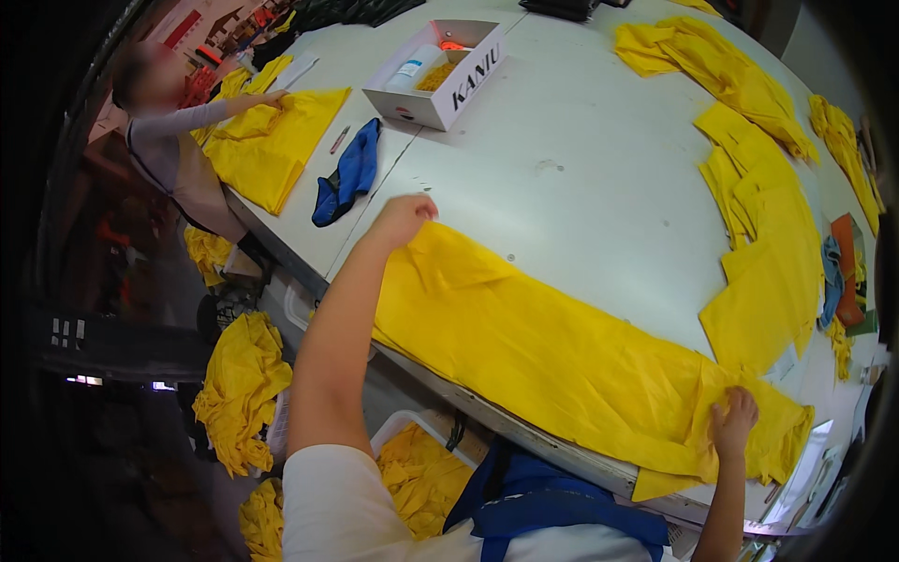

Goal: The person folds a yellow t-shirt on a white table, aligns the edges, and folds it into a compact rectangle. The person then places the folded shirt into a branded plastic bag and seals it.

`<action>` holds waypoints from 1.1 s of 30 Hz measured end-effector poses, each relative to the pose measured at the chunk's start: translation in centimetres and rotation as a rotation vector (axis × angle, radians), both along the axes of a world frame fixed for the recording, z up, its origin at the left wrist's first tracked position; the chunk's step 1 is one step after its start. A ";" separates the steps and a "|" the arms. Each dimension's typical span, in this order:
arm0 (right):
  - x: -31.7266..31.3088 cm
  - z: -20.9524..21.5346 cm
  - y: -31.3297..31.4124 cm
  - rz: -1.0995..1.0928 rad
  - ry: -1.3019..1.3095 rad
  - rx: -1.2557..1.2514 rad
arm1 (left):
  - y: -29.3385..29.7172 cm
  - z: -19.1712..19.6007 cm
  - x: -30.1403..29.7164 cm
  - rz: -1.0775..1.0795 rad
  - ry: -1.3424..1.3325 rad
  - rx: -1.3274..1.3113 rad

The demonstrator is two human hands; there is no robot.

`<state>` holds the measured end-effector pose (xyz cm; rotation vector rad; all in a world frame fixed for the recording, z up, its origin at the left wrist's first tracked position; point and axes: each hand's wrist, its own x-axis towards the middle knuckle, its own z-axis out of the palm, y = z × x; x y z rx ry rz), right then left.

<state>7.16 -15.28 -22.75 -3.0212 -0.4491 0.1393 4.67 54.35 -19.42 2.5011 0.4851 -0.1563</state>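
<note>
Two bare hands work at one long piece of yellow fabric (543, 337) spread along the near edge of a white table (599, 239). The left hand (405, 221) has its fingers closed on the fabric's far left corner. The right hand (734, 420) sits at the other end, half open with bent fingers against the cloth; whether it grips any of it, I cannot tell. Toward the table's right edge, overlapping yellow fabric pieces (768, 234) form a curved row. Near the far edge stands an open white box (417, 110) with a white bottle (405, 75) inside. A crumpled blue cloth item (354, 167) lies between box and left hand, a slim pen-like tool (339, 140) just beside it. At the left edge, a co-worker (173, 140) handles another yellow piece (276, 155). Below the near edge, a white bin (405, 415) holds more yellow fabric.
</note>
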 end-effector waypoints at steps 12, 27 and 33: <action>4.4 1.9 29.4 0.379 0.479 0.126 | -1.0 -0.6 -3.7 -0.501 0.085 0.388; 3.2 6.4 28.9 0.659 0.668 0.219 | 4.9 -2.0 -4.9 0.460 0.214 -0.561; 1.4 8.0 28.4 0.828 0.656 0.166 | -0.5 -0.4 -1.7 -0.605 0.120 0.159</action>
